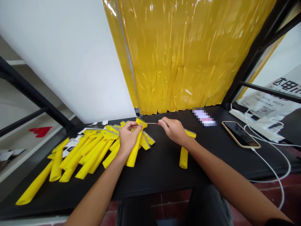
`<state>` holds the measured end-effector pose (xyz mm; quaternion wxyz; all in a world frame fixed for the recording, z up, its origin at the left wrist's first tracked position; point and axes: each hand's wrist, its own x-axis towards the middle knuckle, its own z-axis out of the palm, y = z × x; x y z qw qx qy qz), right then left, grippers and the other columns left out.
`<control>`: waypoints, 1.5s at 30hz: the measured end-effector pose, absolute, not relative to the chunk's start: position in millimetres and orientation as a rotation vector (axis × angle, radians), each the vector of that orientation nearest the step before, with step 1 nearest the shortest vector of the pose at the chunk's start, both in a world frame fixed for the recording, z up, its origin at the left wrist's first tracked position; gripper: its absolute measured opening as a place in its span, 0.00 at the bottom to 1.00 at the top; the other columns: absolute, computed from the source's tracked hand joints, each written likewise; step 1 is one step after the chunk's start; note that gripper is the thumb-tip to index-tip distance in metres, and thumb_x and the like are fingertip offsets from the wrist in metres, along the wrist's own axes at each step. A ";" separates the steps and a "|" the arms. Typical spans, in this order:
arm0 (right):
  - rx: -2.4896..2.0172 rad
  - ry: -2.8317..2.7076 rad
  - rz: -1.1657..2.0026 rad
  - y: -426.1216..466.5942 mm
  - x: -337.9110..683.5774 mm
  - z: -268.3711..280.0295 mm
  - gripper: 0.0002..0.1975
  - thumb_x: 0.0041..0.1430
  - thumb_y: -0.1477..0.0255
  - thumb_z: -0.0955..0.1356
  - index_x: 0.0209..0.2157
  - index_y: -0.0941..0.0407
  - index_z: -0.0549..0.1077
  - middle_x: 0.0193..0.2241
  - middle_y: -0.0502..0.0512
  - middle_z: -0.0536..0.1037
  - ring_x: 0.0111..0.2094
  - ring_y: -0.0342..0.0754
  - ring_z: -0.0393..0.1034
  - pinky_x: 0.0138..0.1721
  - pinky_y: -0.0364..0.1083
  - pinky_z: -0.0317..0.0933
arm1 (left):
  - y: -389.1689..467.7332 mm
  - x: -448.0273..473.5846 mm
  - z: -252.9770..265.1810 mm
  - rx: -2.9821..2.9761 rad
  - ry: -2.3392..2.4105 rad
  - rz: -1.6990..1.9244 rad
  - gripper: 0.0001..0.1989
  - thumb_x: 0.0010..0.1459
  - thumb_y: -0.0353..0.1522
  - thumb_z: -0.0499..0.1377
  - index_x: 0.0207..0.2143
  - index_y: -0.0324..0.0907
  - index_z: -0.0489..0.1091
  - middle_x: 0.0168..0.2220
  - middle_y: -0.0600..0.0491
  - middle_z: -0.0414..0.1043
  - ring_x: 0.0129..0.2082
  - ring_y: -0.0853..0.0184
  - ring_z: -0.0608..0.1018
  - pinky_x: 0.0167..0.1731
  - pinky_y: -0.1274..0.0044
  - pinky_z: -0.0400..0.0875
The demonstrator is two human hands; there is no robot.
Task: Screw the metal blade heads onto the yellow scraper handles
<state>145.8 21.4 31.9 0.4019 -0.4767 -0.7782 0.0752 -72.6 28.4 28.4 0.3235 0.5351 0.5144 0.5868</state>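
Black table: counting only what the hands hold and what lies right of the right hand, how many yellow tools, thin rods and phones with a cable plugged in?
Yellow tools: 2 (one in the left hand, one partly behind the right forearm)
Thin rod: 1 (in the right hand)
Plugged-in phone: 1
Total: 4

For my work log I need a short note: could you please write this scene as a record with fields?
Left grip: closed on a yellow tool
Right grip: closed on a thin rod, perhaps a screwdriver
Contact: rod seems to meet the tool's head
On the left: pile of similar yellow tools
Partly hidden: lone tool, behind the right arm
On the right: phone
Surface: black table
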 end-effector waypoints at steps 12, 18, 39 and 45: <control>-1.227 -1.951 0.216 29.0 151.5 25.6 0.15 0.71 0.60 0.60 0.38 0.54 0.71 0.29 0.53 0.77 0.31 0.50 0.72 0.33 0.46 0.57 | 22.7 -69.0 30.4 1.450 1.339 1.464 0.14 0.46 0.39 0.69 0.31 0.40 0.72 0.30 0.53 0.73 0.28 0.66 0.76 0.19 0.78 0.74; -1.103 -2.028 0.267 28.5 154.5 26.6 0.10 0.69 0.63 0.63 0.45 0.54 0.69 0.38 0.56 0.79 0.36 0.50 0.73 0.36 0.46 0.59 | 26.2 -71.5 27.9 1.498 1.377 1.498 0.13 0.47 0.38 0.68 0.30 0.41 0.71 0.30 0.53 0.73 0.30 0.66 0.76 0.22 0.78 0.74; -1.067 -1.768 0.965 38.6 155.9 26.8 0.26 0.67 0.52 0.61 0.23 0.56 0.64 0.16 0.44 0.55 0.19 0.39 0.48 0.22 0.42 0.42 | 29.2 -72.9 19.5 1.963 1.437 1.577 0.06 0.54 0.35 0.63 0.30 0.42 0.71 0.31 0.54 0.72 0.34 0.65 0.76 0.38 0.75 0.71; -1.086 -1.481 1.434 36.6 149.4 29.1 0.22 0.65 0.52 0.64 0.25 0.54 0.62 0.15 0.39 0.48 0.15 0.38 0.36 0.16 0.41 0.33 | 33.1 -69.8 16.4 1.801 1.421 1.649 0.08 0.52 0.36 0.65 0.32 0.41 0.73 0.31 0.54 0.75 0.32 0.65 0.77 0.34 0.75 0.72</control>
